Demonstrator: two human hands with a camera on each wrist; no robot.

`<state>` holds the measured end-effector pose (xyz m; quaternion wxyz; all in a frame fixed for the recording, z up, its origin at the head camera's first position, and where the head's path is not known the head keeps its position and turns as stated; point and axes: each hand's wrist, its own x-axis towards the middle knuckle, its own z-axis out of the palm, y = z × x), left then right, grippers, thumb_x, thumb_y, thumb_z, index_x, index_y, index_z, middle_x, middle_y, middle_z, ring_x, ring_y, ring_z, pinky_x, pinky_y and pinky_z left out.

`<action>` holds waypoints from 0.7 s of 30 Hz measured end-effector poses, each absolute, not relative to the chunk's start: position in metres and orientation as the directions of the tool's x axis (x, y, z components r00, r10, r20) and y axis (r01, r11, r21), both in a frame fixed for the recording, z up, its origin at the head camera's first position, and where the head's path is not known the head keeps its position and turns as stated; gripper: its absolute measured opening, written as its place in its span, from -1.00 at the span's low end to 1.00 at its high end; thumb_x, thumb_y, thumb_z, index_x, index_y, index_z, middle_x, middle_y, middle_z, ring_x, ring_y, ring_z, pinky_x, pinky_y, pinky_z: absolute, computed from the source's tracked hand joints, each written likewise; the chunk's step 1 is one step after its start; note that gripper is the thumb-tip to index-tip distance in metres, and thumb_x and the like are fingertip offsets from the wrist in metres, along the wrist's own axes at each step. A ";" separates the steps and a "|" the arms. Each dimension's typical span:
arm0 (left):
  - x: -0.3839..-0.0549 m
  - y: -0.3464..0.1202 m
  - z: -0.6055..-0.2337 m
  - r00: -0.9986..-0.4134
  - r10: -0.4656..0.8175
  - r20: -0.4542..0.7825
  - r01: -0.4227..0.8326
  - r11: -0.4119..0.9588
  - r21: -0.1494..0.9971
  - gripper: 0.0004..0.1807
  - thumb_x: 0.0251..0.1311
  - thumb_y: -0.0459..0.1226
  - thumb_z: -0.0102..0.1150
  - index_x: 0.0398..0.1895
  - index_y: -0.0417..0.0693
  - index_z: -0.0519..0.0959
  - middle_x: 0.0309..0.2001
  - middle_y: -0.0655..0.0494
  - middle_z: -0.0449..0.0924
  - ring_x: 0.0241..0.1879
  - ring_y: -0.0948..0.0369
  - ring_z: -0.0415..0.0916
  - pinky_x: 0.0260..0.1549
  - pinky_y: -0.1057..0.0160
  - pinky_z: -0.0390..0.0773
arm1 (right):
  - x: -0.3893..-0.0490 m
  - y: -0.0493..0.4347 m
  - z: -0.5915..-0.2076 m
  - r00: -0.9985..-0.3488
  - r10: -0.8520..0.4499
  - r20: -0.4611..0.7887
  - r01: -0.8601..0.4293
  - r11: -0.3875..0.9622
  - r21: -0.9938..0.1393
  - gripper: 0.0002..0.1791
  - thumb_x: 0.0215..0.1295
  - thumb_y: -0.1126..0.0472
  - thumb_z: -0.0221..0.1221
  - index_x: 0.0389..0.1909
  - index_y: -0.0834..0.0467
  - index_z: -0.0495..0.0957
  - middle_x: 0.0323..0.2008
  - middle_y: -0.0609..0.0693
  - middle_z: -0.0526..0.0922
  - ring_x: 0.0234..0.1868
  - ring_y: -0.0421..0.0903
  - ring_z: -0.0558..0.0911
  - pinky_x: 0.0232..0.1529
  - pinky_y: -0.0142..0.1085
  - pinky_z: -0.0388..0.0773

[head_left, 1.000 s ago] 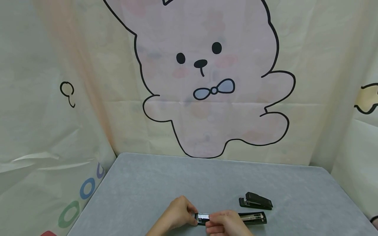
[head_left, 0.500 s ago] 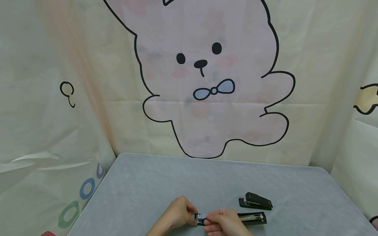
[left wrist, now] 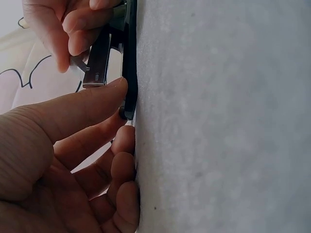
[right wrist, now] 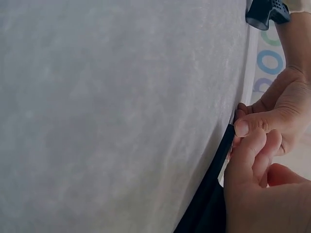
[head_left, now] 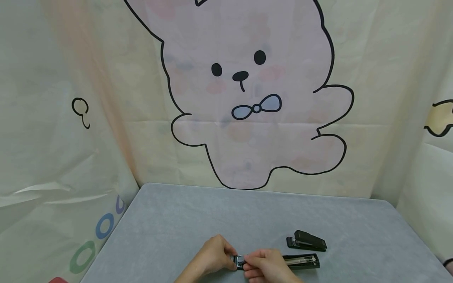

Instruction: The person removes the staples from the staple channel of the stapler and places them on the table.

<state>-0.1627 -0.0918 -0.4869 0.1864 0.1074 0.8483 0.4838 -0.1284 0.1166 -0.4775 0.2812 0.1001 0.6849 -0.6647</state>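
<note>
A long black stapler [head_left: 302, 261] lies on the table with its top swung back to the right. At its left end my left hand [head_left: 216, 254] grips the base between thumb and fingers. My right hand [head_left: 269, 266] is over the middle of the stapler. Its fingertips pinch a small grey strip of staples [left wrist: 79, 63], seen in the left wrist view against the end of the metal magazine [left wrist: 98, 60]. In the right wrist view, the dark base [right wrist: 206, 184] slants up to the left thumb, and the right fingers hide the strip.
A smaller black stapler [head_left: 306, 241] sits behind the long one, to the right. The grey-covered table [head_left: 170, 220] meets a curtain [head_left: 354, 157] with a cartoon animal at its back edge. A dark device [right wrist: 265, 12] is worn on the left wrist.
The right hand has shifted slightly left and up along the stapler. The bright staple strip, earlier visible between the hands, is now mostly covered by the right fingers. The left hand stays put.
</note>
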 end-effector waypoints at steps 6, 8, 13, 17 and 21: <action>-0.162 -0.091 -0.485 -0.907 0.363 -0.213 0.004 0.514 0.858 -0.73 -0.28 -0.57 0.60 -0.49 -0.11 0.79 -0.69 0.17 0.56 -0.66 0.29 0.37 -0.64 0.32 0.28 | -0.129 0.119 -0.477 -0.821 -0.214 -0.529 0.522 0.091 -0.848 -0.82 0.45 0.25 0.27 -0.16 0.30 0.74 -0.42 -0.02 0.78 -0.44 -0.21 0.77 -0.33 -0.32 0.70; -0.162 -0.091 -0.485 -0.907 0.361 -0.214 0.003 0.517 0.856 -0.73 -0.28 -0.57 0.61 -0.50 -0.10 0.79 -0.69 0.17 0.57 -0.66 0.29 0.37 -0.64 0.33 0.28 | -0.129 0.121 -0.477 -0.821 -0.213 -0.530 0.524 0.090 -0.847 -0.82 0.44 0.26 0.26 -0.16 0.31 0.74 -0.43 -0.02 0.78 -0.44 -0.21 0.77 -0.33 -0.31 0.70; -0.161 -0.091 -0.485 -0.909 0.360 -0.208 0.010 0.520 0.854 -0.73 -0.29 -0.57 0.61 -0.52 -0.10 0.79 -0.69 0.17 0.56 -0.66 0.29 0.36 -0.64 0.32 0.27 | -0.129 0.125 -0.476 -0.820 -0.215 -0.531 0.528 0.079 -0.846 -0.78 0.44 0.24 0.25 -0.11 0.33 0.73 -0.41 -0.03 0.77 -0.42 -0.20 0.76 -0.30 -0.29 0.71; -0.161 -0.090 -0.486 -0.910 0.359 -0.208 0.011 0.522 0.853 -0.73 -0.29 -0.57 0.60 -0.53 -0.08 0.78 -0.69 0.17 0.56 -0.65 0.29 0.35 -0.64 0.32 0.26 | -0.128 0.129 -0.472 -0.821 -0.204 -0.533 0.531 0.070 -0.845 -0.76 0.43 0.23 0.26 -0.09 0.34 0.71 -0.39 -0.01 0.77 -0.42 -0.18 0.76 -0.29 -0.27 0.71; -0.162 -0.090 -0.486 -0.913 0.355 -0.199 0.020 0.528 0.849 -0.73 -0.29 -0.56 0.61 -0.50 -0.10 0.79 -0.69 0.19 0.55 -0.64 0.28 0.35 -0.62 0.31 0.26 | -0.127 0.133 -0.464 -0.824 -0.195 -0.532 0.532 0.058 -0.845 -0.78 0.43 0.23 0.25 -0.11 0.33 0.70 -0.36 0.01 0.76 -0.42 -0.18 0.75 -0.28 -0.26 0.71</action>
